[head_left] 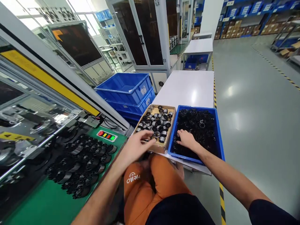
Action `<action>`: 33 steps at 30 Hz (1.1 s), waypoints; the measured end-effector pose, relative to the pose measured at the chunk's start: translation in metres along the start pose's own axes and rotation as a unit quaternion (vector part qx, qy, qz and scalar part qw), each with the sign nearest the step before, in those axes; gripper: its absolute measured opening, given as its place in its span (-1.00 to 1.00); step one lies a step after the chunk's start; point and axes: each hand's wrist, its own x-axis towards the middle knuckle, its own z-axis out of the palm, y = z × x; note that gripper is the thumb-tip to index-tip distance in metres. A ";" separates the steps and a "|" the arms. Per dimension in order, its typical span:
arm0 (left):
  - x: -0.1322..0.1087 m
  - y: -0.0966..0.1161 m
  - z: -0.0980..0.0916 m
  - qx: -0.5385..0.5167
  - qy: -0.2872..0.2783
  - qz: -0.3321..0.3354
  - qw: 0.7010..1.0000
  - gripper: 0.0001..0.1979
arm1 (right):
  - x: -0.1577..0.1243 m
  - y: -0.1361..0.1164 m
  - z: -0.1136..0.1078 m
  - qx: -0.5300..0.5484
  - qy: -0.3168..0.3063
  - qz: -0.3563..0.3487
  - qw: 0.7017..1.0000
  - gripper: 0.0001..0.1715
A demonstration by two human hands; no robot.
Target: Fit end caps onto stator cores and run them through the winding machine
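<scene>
My left hand [143,141] hovers over the near edge of a shallow cardboard box [172,122], thumb and fingers apart and nothing held. Close to its fingertips lies a round part with a ring-shaped end [157,134], among several silver-and-black cylindrical parts [161,139]. To the right, my right hand [186,139] reaches into a blue bin [219,140] filled with black ring-like parts [201,124]. Its fingers are bent down among them at the bin's left side; what they grip, if anything, is hidden.
Box and bin stand on a white table [187,86]. On my left, rows of black-and-metal parts [82,162] cover a green work surface [35,203] beside a button panel [107,136] and machine frame. Stacked blue crates [138,93] stand behind. Striped floor tape [221,200] runs along the right.
</scene>
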 end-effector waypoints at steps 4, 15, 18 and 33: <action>0.118 -0.022 -0.028 0.130 0.037 -0.048 0.990 -0.71 | 0.005 0.008 0.001 0.029 -0.019 0.028 0.999 -0.41; 0.343 -0.092 -0.005 0.350 -0.081 -0.083 0.930 -0.64 | 0.019 0.029 0.022 0.172 -0.001 0.027 0.985 -0.78; 0.361 -0.103 -0.006 0.343 -0.098 -0.071 0.931 -0.67 | 0.019 0.038 0.022 0.238 0.082 0.023 0.968 -0.64; 0.188 -0.004 0.016 -0.414 -0.004 0.012 0.910 -0.21 | -0.006 0.007 -0.050 0.505 0.342 -0.086 0.788 -0.86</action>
